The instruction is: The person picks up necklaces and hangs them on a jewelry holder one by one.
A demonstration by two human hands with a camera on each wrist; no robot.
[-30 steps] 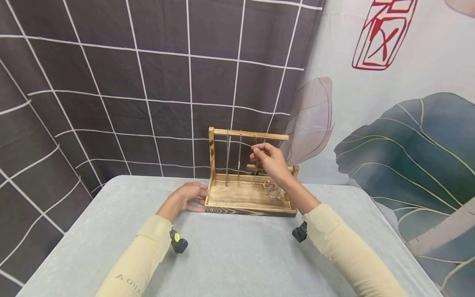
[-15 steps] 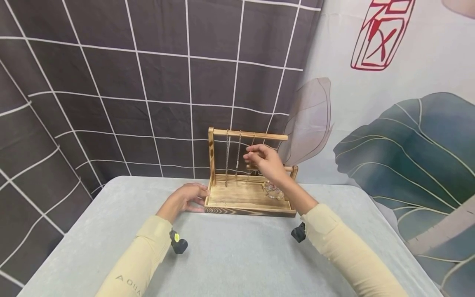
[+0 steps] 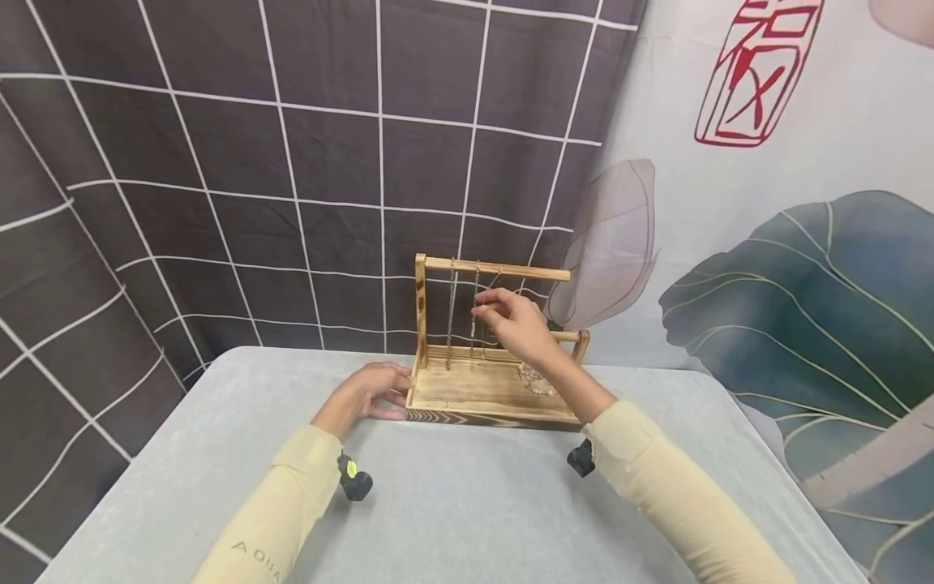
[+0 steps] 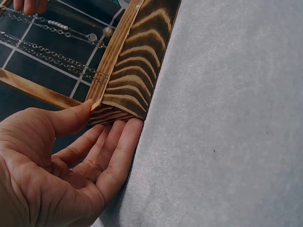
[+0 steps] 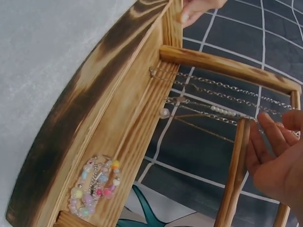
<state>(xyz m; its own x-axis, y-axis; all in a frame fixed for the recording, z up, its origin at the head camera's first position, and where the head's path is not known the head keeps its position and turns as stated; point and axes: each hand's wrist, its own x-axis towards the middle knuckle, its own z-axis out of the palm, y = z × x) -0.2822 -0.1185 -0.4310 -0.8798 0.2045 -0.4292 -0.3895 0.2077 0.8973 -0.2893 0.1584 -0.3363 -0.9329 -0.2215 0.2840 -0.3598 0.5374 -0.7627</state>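
Note:
A wooden jewelry stand (image 3: 496,421) with a low tray and two hanging bars stands on the cloth-covered table. My left hand (image 3: 372,389) holds the tray's left front corner, thumb on the rim and fingers along the outer side. Silver chain necklaces (image 3: 450,316) hang from the upper bar. My right hand (image 3: 518,328) is just below that bar, thumb and fingers pinching at a thin gold-colored necklace (image 5: 203,131) with a pearl pendant (image 5: 164,113). One strand of it slants toward the fingers. Colorful beaded bracelets (image 5: 94,187) lie at the tray's right end.
The shorter lower bar (image 5: 234,172) rises close beside the right hand. A dark gridded curtain (image 3: 328,162) and a pale leaf-patterned curtain (image 3: 788,284) stand behind the table (image 3: 467,511). Each wrist carries a small black camera (image 3: 356,485).
My right hand has moved left along the upper bar, and the gold-colored strand now slants left with it. The left hand stays at the tray's corner. The head view has shifted slightly.

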